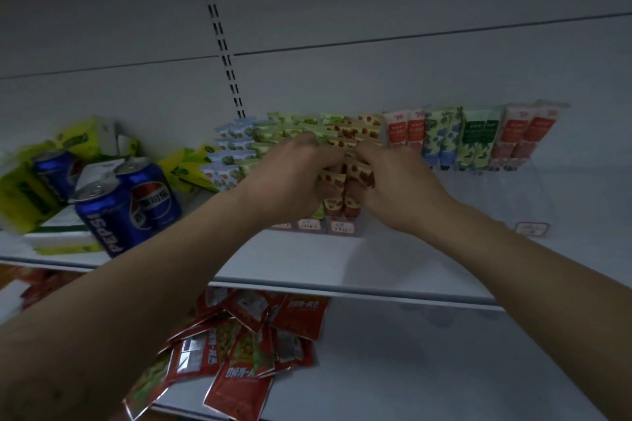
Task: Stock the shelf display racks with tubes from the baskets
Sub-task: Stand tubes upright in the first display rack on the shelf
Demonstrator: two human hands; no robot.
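Left hand (294,178) and right hand (393,188) both curled around orange-patterned tubes (355,174), bunch held between them over the clear display rack (342,228). Racked tubes (478,137) right of right hand. Pepsi cans (126,205) left of left hand. Red sachets (246,345) on lower shelf (427,369), under the forearms.

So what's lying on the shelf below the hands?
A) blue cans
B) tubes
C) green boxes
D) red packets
D: red packets lie heaped on the lower shelf; the cans stand on the upper one, left of the tubes gripped by the left hand and right hand.
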